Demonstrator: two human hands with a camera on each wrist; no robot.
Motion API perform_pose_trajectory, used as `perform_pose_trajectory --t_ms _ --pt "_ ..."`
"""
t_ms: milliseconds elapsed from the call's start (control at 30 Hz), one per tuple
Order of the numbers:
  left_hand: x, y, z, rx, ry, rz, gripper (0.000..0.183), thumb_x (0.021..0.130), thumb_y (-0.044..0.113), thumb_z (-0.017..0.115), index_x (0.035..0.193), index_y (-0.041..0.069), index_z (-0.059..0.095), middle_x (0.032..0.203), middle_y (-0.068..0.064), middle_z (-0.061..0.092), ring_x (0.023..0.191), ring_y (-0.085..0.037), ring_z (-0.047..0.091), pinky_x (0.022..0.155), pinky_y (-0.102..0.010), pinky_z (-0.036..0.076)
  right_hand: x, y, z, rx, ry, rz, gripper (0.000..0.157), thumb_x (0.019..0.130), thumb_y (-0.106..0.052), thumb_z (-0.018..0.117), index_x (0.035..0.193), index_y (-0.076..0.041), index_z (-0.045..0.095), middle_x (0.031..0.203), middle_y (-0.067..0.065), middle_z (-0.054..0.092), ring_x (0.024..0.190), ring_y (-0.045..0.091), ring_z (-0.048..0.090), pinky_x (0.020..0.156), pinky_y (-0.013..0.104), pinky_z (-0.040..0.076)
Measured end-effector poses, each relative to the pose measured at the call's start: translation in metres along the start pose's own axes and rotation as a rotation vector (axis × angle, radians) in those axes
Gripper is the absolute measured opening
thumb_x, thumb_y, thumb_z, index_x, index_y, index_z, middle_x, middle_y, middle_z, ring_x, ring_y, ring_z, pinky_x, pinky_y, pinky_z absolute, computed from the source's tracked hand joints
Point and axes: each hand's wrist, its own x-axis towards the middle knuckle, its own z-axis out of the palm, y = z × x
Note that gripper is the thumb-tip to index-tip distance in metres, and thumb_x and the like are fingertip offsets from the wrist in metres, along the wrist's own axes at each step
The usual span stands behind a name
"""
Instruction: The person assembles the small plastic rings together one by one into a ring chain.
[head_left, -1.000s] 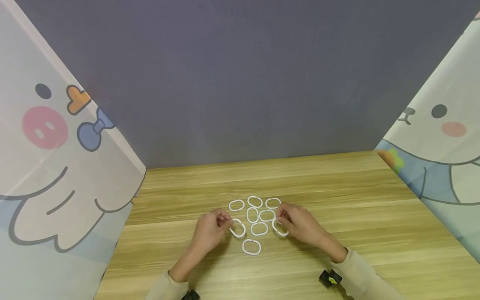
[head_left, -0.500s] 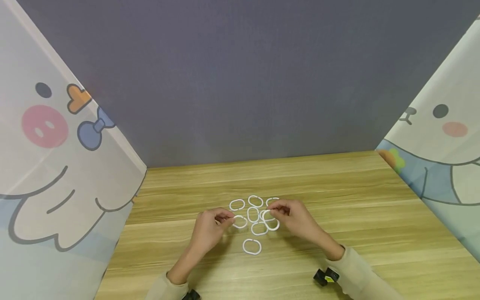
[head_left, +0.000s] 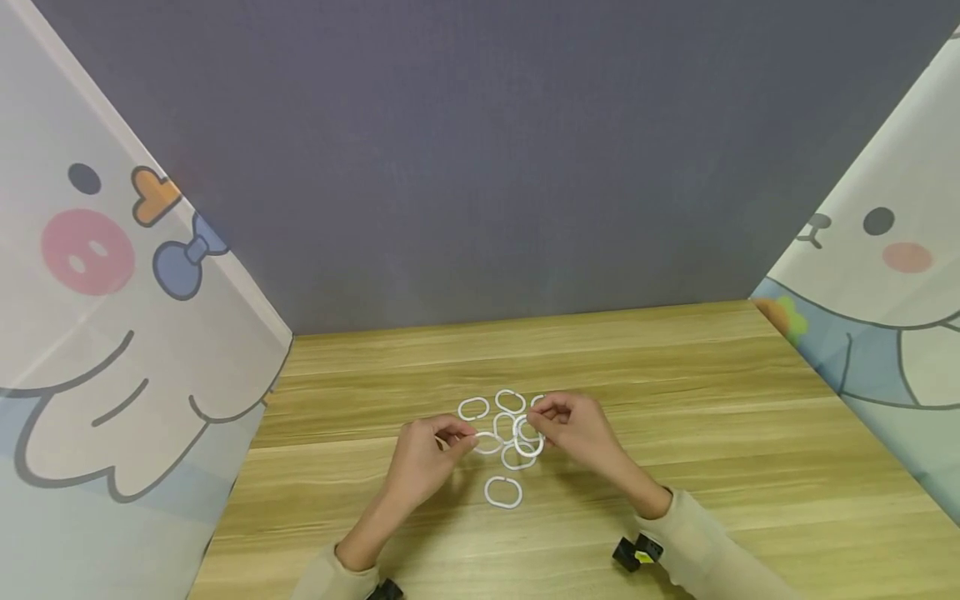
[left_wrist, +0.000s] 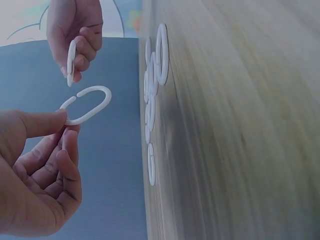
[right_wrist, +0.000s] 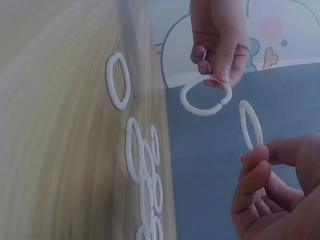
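Observation:
My left hand (head_left: 426,457) pinches a white oval split ring (left_wrist: 103,104) between thumb and fingers, and the small gap in it shows in the left wrist view. Across from it my right hand (head_left: 579,427) holds a second white split ring (right_wrist: 257,122) by its end, seen nearly edge-on in the wrist views. Both rings are above the tabletop, close together but apart. Below them several like rings lie flat on the table; one ring (head_left: 503,507) lies nearest the person, and another ring (head_left: 462,408) at the back left. My right hand partly hides a ring at the back.
The wood-grain table (head_left: 360,383) ends at a dark grey panel (head_left: 480,167) behind. Cartoon-printed panels stand at the left (head_left: 150,350) and right (head_left: 862,333). A black wrist device (head_left: 637,552) sits at the right sleeve.
My right hand has moved left with its ring, toward the left hand. The left hand has shifted slightly right, and its ring now lies flatter. The rings on the table have not moved.

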Motion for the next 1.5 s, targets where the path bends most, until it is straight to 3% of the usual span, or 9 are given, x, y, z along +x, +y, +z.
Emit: perform_pose_trajectory --t_ms 267,500,667,833,1000,1300,1500 --pt "0.001 0.004 0.003 -0.008 -0.018 0.012 0.005 0.094 0.006 0.088 0.094 0.009 0.084 0.083 0.009 0.078 0.078 -0.007 0.07 0.069 -0.023 0.056 0.001 -0.001 0.008 0.002 -0.021 -0.044 0.005 0.098 0.0 0.079 0.099 0.005 0.079 0.087 0.021 0.076 0.062 0.019 0.068 0.056 0.034 0.062" --pt "0.001 0.006 0.005 -0.004 -0.023 0.046 0.006 0.093 0.006 0.088 0.094 0.01 0.084 0.084 0.008 0.078 0.078 -0.006 0.069 0.067 -0.022 0.056 0.002 0.0 0.013 -0.002 -0.021 -0.047 0.004 0.098 0.0 0.08 0.097 0.003 0.078 0.084 0.01 0.075 0.061 0.019 0.067 0.055 0.032 0.062" --pt "0.001 0.006 0.006 0.006 -0.013 0.062 0.008 0.094 0.006 0.089 0.093 0.012 0.083 0.082 0.011 0.075 0.078 -0.005 0.068 0.067 -0.022 0.055 0.003 0.0 0.016 0.003 -0.029 -0.056 0.004 0.097 0.0 0.079 0.096 0.004 0.078 0.082 0.016 0.074 0.057 0.016 0.062 0.05 0.021 0.051" --pt "0.001 0.007 0.007 0.013 0.0 0.074 0.008 0.094 0.007 0.089 0.092 0.013 0.084 0.08 0.013 0.072 0.076 -0.004 0.066 0.065 -0.022 0.054 0.001 0.0 0.016 0.006 -0.03 -0.069 0.005 0.098 0.001 0.078 0.096 0.006 0.077 0.079 0.02 0.072 0.053 0.013 0.058 0.047 0.019 0.044" --pt "0.0 0.007 0.007 0.006 0.012 0.08 0.012 0.094 0.007 0.089 0.091 0.017 0.083 0.08 0.013 0.072 0.076 -0.004 0.065 0.064 -0.022 0.053 0.0 0.0 0.016 0.0 -0.023 -0.069 0.005 0.098 0.001 0.078 0.095 0.005 0.078 0.077 0.017 0.072 0.052 0.01 0.056 0.046 0.02 0.044" --pt "0.0 0.008 0.008 -0.011 0.012 0.084 0.01 0.094 0.006 0.088 0.093 0.015 0.083 0.083 0.011 0.074 0.077 -0.004 0.066 0.065 -0.023 0.055 0.001 -0.001 0.018 0.022 -0.022 -0.048 0.005 0.098 0.001 0.079 0.095 0.005 0.077 0.075 0.017 0.071 0.051 0.016 0.058 0.046 0.02 0.045" --pt "0.0 0.008 0.007 -0.07 0.019 0.042 0.012 0.095 0.006 0.087 0.093 0.016 0.081 0.083 0.011 0.073 0.077 -0.006 0.066 0.065 -0.021 0.052 0.0 -0.003 0.019 0.021 -0.002 -0.012 0.006 0.1 -0.001 0.078 0.098 0.005 0.078 0.071 0.012 0.07 0.054 0.018 0.062 0.047 0.023 0.051"
